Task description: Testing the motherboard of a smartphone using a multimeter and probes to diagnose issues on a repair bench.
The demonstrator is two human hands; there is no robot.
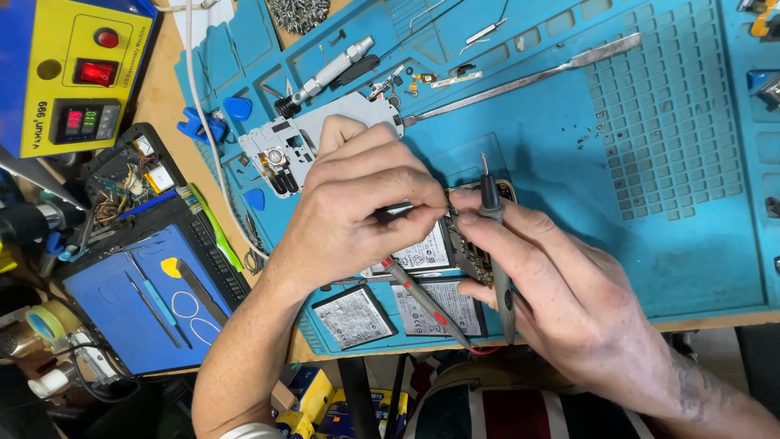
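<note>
Left hand (pixel 357 211) pinches the red probe (pixel 426 302) low on its shaft, fingers closed tight round it, tip aimed at the board (pixel 470 248) just past the fingertips. Right hand (pixel 552 284) holds the black probe (pixel 493 203) pen-style between thumb and forefinger, closed on it, needle tip pointing up and away from the board, so it looks not yet placed. The board sits propped between the two hands, under the right thumb, with a battery (pixel 426 252) touching it on the left-hand side.

To do this well, I'd judge the wrists should rest on the blue mat (pixel 691 244) so the tips don't skate across neighbouring pads. Red tip steady first, then the black one brought down with a light touch. Both leads trail toward the body, beneath the grips; keep them slack.

Two more batteries (pixel 353 315) lie just below the left hand. The grey frame (pixel 292 146) sits beyond its knuckles, a metal spudger (pixel 528 77) further out, well apart. Loose screws near the frame could roll in.
</note>
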